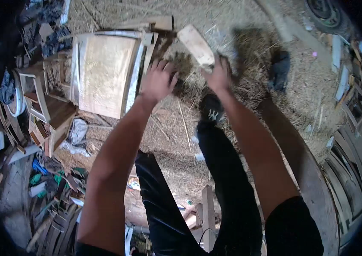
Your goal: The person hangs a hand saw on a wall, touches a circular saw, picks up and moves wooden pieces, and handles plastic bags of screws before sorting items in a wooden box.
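Observation:
My right hand [219, 77] is at the near end of a short, pale wooden board [196, 44]. Its thumb and fingers close on that end, slightly blurred, and the board slants up and left from it. My left hand [158, 80] has its fingers apart and holds nothing. It hovers by the right edge of a wide, light wooden panel [107, 74], which lies on a stack with whitish edges. I cannot tell whether the left hand touches the stack. Another wooden piece [162, 22] lies behind the panel.
Straw and shavings cover the ground [174, 123]. A small wooden frame like a cabinet [40, 91] stands at left, above piled scraps. Slats [347, 166] lean at right beside a long plank [313, 181]. A wheel [324, 13] is at upper right. My dark shoe [212, 109] is between my arms.

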A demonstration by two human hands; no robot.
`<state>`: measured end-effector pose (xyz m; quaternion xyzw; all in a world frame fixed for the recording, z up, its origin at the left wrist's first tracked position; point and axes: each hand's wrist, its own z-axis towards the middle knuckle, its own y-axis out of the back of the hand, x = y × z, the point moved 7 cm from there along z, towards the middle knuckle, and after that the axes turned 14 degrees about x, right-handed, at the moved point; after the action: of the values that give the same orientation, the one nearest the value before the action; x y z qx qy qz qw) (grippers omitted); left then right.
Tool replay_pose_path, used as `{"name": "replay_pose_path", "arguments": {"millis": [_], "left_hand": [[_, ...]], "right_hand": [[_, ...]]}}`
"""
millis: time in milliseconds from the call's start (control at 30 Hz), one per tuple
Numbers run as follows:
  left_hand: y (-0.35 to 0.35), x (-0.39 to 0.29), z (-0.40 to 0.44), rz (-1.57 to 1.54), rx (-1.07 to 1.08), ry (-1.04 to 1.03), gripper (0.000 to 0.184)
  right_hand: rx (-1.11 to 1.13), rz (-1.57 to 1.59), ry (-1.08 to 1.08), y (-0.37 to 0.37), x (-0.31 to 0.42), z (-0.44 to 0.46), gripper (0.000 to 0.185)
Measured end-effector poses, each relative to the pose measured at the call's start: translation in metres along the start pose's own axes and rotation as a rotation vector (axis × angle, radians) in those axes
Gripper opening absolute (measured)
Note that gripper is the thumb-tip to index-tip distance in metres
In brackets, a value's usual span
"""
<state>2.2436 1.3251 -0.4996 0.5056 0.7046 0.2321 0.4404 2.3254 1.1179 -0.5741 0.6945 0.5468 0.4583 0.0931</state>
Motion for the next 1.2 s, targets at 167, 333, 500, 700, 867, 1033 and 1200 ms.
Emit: {"name": "replay_pose_path", "arguments": {"millis": [167,333,500,700,867,1033,1200], "left_hand": [[-0.033,0.005,0.031,0.031,0.031,-0.001,0.045],[-0.037,0.003,0.011,0.017,-0.038,0.002,0.044],[-0.016,-0.007,-0.022,0.023,0.055,0.008,0.054],[0.095,-0.049,-0.082,0.068,0.188,0.090,0.100],[0.190,-0.071,-0.169,-0.047,0.149,0.075,0.118],[0.292,-0.079,-0.287,-0.081,-0.040,-0.026,0.093],[0.362,-0.083,-0.406,-0.195,-0.036,-0.011,0.083]], "right_hand": [[0.089,-0.299,-0.149,-0.042,-0.016,0.058,0.102],[0.236,-0.461,-0.238,-0.036,-0.021,0.063,0.104],[0.216,-0.134,-0.099,0.013,-0.016,0.036,0.086],[0.394,0.040,0.175,0.127,0.071,-0.087,0.086],[0.527,0.065,0.478,0.205,0.188,-0.195,0.092],[0.579,0.051,0.513,0.257,0.306,-0.294,0.086],[0.548,-0.041,0.688,0.245,0.378,-0.367,0.085]]}}
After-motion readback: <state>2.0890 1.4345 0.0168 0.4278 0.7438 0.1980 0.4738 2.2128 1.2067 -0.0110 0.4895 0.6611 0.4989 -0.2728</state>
